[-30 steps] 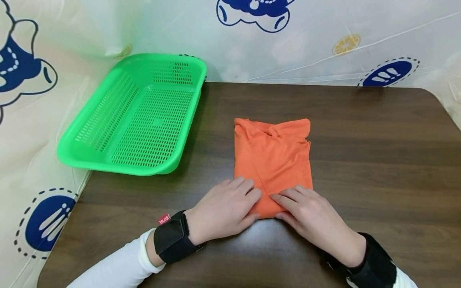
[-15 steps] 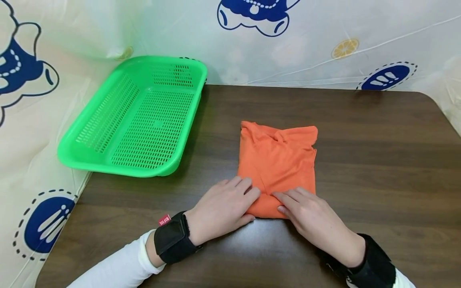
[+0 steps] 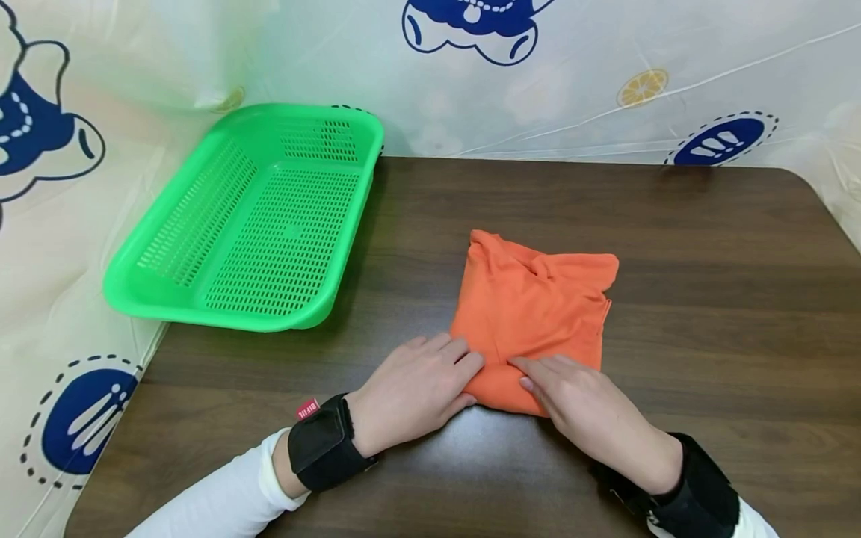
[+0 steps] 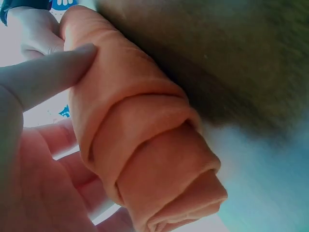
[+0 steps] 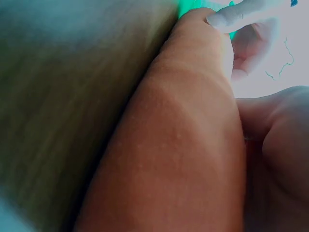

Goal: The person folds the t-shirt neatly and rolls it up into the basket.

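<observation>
A soft orange folded garment (image 3: 538, 299) lies slightly turned on the brown table, its far edge gathered and its surface creased. Its near left corner is held by my left hand (image 3: 417, 388), fingers on top and thumb at the front edge. In the left wrist view the garment's end (image 4: 164, 159) shows several stacked folds between thumb and fingers. My right hand (image 3: 592, 411) grips the near right part, fingers curled over the top. The right wrist view shows the garment's thick rounded edge (image 5: 169, 145); the right fingertips are partly hidden there.
A green perforated plastic basket (image 3: 289, 232) stands at the back left, overhanging the left table edge. The brown wooden table (image 3: 706, 299) extends to the right of the garment. White printed sheeting (image 3: 538, 90) hangs behind the table and along its left side.
The orange garment has turned clockwise and shifted right, its far end swinging to the right. My hands stay at its near edge; the right thumb has moved up slightly against the cloth.
</observation>
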A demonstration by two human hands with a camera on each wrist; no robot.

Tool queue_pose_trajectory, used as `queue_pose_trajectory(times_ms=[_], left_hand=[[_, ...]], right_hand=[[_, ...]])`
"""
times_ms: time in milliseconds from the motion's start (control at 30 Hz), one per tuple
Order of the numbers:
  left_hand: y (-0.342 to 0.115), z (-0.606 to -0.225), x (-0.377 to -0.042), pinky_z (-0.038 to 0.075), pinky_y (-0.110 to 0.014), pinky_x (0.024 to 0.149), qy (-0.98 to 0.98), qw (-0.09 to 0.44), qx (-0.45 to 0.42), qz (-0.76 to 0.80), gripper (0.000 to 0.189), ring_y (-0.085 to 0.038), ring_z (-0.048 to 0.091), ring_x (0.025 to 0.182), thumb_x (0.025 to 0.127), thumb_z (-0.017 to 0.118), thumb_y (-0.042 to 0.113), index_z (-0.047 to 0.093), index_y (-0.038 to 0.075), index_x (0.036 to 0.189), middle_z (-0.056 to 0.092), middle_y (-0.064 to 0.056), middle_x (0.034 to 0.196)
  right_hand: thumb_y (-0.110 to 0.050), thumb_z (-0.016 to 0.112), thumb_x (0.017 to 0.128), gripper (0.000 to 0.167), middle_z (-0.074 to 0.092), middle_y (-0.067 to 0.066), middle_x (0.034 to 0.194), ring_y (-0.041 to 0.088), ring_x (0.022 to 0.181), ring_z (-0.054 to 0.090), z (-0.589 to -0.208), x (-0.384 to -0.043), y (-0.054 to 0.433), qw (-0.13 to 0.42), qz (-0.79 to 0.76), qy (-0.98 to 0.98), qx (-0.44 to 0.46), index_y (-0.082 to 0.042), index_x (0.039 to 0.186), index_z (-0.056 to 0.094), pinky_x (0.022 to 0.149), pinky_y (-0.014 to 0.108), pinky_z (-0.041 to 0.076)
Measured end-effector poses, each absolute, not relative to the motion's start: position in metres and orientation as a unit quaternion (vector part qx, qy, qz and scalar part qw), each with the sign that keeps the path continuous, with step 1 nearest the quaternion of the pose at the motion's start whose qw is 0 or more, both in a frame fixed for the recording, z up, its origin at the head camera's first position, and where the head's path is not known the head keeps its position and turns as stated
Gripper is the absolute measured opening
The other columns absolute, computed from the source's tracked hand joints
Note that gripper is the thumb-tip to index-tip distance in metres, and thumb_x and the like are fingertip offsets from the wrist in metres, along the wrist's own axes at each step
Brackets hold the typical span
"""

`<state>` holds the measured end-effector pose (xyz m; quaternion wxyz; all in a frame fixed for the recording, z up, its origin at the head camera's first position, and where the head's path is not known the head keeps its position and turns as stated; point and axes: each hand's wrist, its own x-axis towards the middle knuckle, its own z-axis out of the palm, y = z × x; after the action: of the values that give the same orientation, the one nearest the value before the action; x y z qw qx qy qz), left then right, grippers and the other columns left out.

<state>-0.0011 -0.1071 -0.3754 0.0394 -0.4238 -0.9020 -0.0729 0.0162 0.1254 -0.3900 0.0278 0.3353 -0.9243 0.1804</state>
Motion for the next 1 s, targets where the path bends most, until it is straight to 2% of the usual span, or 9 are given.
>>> queue_pose_trajectory(times_ms=[167,400,1000], left_hand=[[-0.1082,-0.3746,-0.002,0.04,-0.028,0.054,-0.9,0.027,-0.429,-0.075,0.025,-0.013,0.046,0.069,0.082,0.061,0.037,0.054,0.017,0.094,0.049,0.004,0.079],[-0.1099,-0.3733,-0.0029,0.043,-0.028,0.059,-0.901,0.003,-0.426,-0.083,0.024,-0.012,0.047,0.069,0.084,0.058,0.038,0.055,0.016,0.094,0.05,0.004,0.077],[-0.1116,-0.37,-0.0078,0.038,-0.025,0.051,-0.908,-0.062,-0.4,-0.111,0.022,-0.007,0.043,0.061,0.089,0.05,0.038,0.049,0.019,0.078,0.042,0.01,0.065]], right_hand=[[-0.026,0.052,0.09,0.029,0.058,-0.007,0.101,0.007,0.091,0.055,-0.3902,0.0172,0.1251,0.021,0.17,-0.93,0.324,-0.015,0.116,0.057,0.068,0.027,0.047],[-0.043,0.049,0.089,0.043,0.056,-0.006,0.1,0.01,0.088,0.054,-0.3892,0.0196,0.1232,0.02,0.145,-0.938,0.313,-0.015,0.119,0.056,0.07,0.03,0.045],[-0.046,0.048,0.088,0.046,0.056,0.0,0.102,0.017,0.094,0.052,-0.3892,0.0192,0.124,0.056,0.121,-0.932,0.337,-0.01,0.116,0.057,0.076,0.037,0.042]])
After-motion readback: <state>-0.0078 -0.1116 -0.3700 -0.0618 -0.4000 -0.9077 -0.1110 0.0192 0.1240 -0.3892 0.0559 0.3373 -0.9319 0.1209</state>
